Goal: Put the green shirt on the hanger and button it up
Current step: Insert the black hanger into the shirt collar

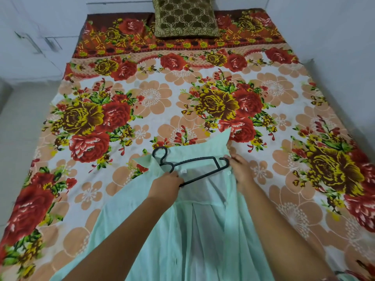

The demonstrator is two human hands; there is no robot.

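A pale green shirt (194,226) lies open on the bed, collar pointing away from me, its inside facing up. A black plastic hanger (194,161) rests tilted across the collar area, hook toward the left. My left hand (166,183) grips the hanger's lower bar near its left end. My right hand (240,169) pinches the shirt's right front edge by the collar, next to the hanger's right tip, with a button just below the fingers.
The bed (142,110) is covered by a floral sheet in red, yellow and peach. A brown patterned pillow (185,16) lies at the far end. White walls and floor surround the bed on the left and right.
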